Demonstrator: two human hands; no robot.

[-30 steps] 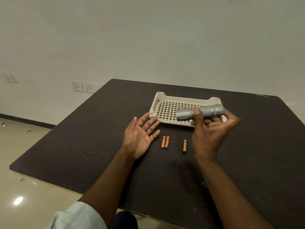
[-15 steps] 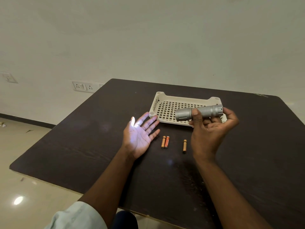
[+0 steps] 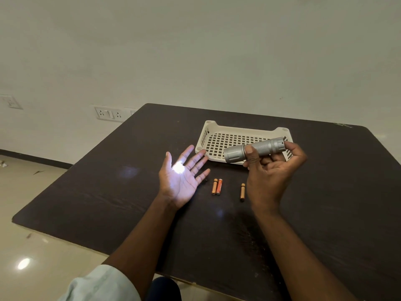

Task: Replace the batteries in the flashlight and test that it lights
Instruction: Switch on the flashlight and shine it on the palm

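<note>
Sleeve: a pale sleeve [image 3: 102,283] at 7 o'clock, the part of the person nearest the camera.
Bench: dark bench [image 3: 86,203] carrying everything; both forearms reach across it toward 12 o'clock.
Batteries: three loose batteries on the bench between the hands. A touching pair [image 3: 217,186] lies just to the 3 o'clock side of the left hand; a single battery [image 3: 242,191] lies apart from them, just beside the right wrist. Judged to be the old cells taken out.
Left hand: left hand [image 3: 181,178] released, palm up, fingers straight and spread toward 1 o'clock. It holds nothing. A bright white spot sits on the palm at the base of the fingers.
Right hand: right hand [image 3: 271,170] grasping the flashlight, thumb over the top of the barrel, fingers curled beneath.
Flashlight: silver flashlight [image 3: 253,149] held off the bench, over the near rim of the tray, head toward 9 o'clock and aimed at the left palm. The body looks closed up.
Tray: cream slotted tray [image 3: 238,130] at 12 o'clock, farthest out; its floor shows nothing inside where visible.
Step in hand: the test. The glow on the palm suggests the flashlight lights.
Next move: likely switching off, which needs a press on the switch, hidden here. Then setting the flashlight down without rolling it onto the loose cells.
</note>
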